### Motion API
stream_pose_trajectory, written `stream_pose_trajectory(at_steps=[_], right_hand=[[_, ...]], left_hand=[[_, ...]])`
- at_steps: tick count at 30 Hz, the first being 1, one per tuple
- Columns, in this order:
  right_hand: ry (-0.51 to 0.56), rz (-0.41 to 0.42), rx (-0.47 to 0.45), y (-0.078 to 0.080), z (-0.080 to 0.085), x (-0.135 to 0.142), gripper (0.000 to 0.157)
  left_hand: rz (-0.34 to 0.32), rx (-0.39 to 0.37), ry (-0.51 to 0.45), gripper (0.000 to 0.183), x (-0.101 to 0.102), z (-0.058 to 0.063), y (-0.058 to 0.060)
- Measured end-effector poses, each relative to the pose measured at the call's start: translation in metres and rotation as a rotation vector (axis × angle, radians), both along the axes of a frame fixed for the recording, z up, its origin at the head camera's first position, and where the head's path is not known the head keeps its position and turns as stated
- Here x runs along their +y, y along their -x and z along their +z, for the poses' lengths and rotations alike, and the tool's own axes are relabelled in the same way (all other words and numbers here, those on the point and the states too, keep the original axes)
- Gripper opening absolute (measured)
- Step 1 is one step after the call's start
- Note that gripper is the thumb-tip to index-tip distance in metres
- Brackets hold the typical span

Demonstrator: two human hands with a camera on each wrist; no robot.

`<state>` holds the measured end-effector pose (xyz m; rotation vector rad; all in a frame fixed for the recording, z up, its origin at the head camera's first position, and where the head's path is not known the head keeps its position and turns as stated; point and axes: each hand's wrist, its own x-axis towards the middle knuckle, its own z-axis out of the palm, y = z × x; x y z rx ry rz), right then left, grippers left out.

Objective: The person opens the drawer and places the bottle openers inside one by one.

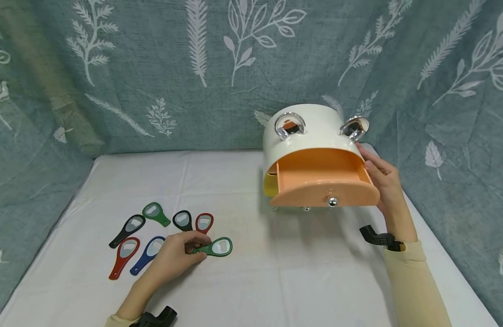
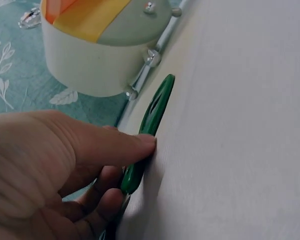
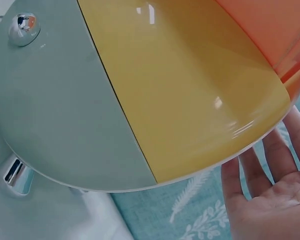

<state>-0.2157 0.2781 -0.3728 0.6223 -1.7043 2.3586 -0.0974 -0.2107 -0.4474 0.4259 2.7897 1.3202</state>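
Note:
My left hand pinches the handle of a green bottle opener between thumb and fingers, just over the white cloth. In the left wrist view the opener appears edge-on. Around this hand lie a blue bottle opener, two red ones and two black ones, plus another green one. At the right stands a cream, rounded drawer box whose top orange drawer is pulled out. My right hand rests against the box's right side with extended fingers.
Two chrome ring-shaped pieces stick up from the box top. Below the orange drawer is a yellow drawer front, then a grey-green one. A leaf-patterned green curtain hangs behind the table and along both sides.

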Motion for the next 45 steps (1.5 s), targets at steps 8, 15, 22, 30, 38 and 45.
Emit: stream_pose_trajectory(at_steps=[8, 15, 22, 30, 38, 45], right_hand=[[0.036, -0.007, 0.016, -0.0011, -0.0032, -0.0003, 0.036], [0.061, 0.009, 0.026, 0.0003, -0.0069, -0.0029, 0.036], [0.052, 0.002, 0.036, 0.0012, -0.0065, -0.0021, 0.036], [0.036, -0.009, 0.034, 0.0016, -0.0067, -0.0015, 0.035], [0.035, -0.013, 0.028, 0.0003, -0.0083, -0.0007, 0.035], [-0.011, -0.021, 0.029, 0.0026, -0.0075, 0.0011, 0.034]], left_hand=[[-0.049, -0.013, 0.006, 0.030, 0.0010, -0.0006, 0.0043], [-0.085, 0.036, 0.028, 0.032, -0.0001, -0.0077, 0.0010], [-0.115, 0.071, 0.036, 0.033, 0.0005, -0.0074, 0.0010], [-0.156, 0.089, 0.045, 0.039, 0.0013, -0.0058, -0.0036], [-0.211, 0.192, 0.050, 0.043, 0.0033, -0.0083, -0.0044], [-0.243, 0.237, 0.067, 0.038, 0.0047, -0.0080, -0.0028]])
